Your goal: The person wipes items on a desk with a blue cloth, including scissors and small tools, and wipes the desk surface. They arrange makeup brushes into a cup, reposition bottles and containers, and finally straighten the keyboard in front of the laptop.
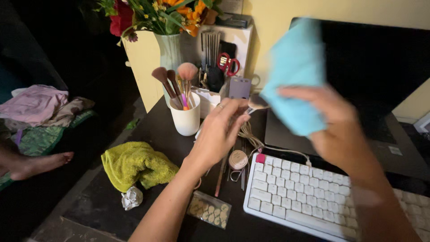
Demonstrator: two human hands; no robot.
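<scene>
Dark worktop point(148, 134) against a yellow wall, cluttered. Upper left of frame: pale vase point(170, 49) with red and orange flowers point(152, 13), behind it a white organiser holding red-handled scissors point(228, 62). A white cup point(187, 117) stands just in front of the vase, packed with makeup brushes point(177, 83). Centre left: crumpled yellow-green towel point(134, 163), a small ball of white paper point(131, 197) just below it. Lower centre: clear packet of small pale pieces point(209, 209). Lower right: white keyboard point(295, 197) with one pink key at its top-left corner, cable running up from it. Upper right: dark laptop point(380, 80), screen black.

Left hand point(219, 132), centre of frame, ring on one finger, its grip pinched together on a brush point(256, 102); the rounded brush head sticks out to the right of the fingertips, above the worktop. Right hand point(340, 125), centre right, blurred, grip clamped on a light blue cloth point(295, 71), which is raised in front of the laptop; the cloth's lower edge is touching or just beside the brush head, cannot tell which.

Far left edge: heap of pink and green fabric point(36, 107) and a bare foot point(40, 163) of another person, well apart from the hands.
</scene>
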